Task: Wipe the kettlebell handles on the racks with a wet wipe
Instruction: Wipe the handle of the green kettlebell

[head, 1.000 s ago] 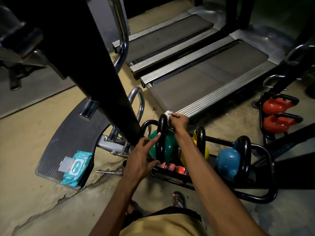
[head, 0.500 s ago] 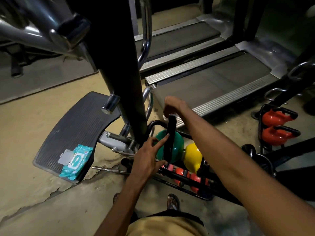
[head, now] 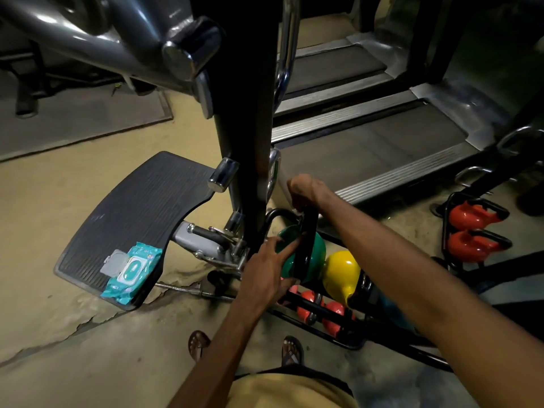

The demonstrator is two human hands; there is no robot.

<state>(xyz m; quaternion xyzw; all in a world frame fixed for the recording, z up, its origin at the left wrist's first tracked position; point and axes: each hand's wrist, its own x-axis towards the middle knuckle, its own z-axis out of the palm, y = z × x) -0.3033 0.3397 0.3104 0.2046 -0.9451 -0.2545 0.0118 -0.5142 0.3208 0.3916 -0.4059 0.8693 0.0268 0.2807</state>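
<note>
A green kettlebell (head: 315,254) with a thick black handle (head: 306,242) stands at the left end of a low black rack (head: 323,334). My right hand (head: 303,189) grips the top of that handle from above; the wet wipe is hidden under it. Stretched fingers of my left hand (head: 268,266) lie against the bell and the handle's left side, with the thumb low near the handle's base. A yellow kettlebell (head: 341,272) stands just to the right, partly behind my right forearm.
A black machine column (head: 244,113) rises right beside the rack. An opened teal wipes pack (head: 131,272) lies on the machine's ribbed footplate (head: 132,213). Small red weights (head: 306,307) sit on the lower tier. Red kettlebells (head: 471,216) fill another rack at right. Treadmills (head: 368,154) lie behind.
My right hand moved from the handle's far side over its top, and the white wipe seen earlier is now covered. My head moved in closer. The left hand stayed on the green kettlebell.
</note>
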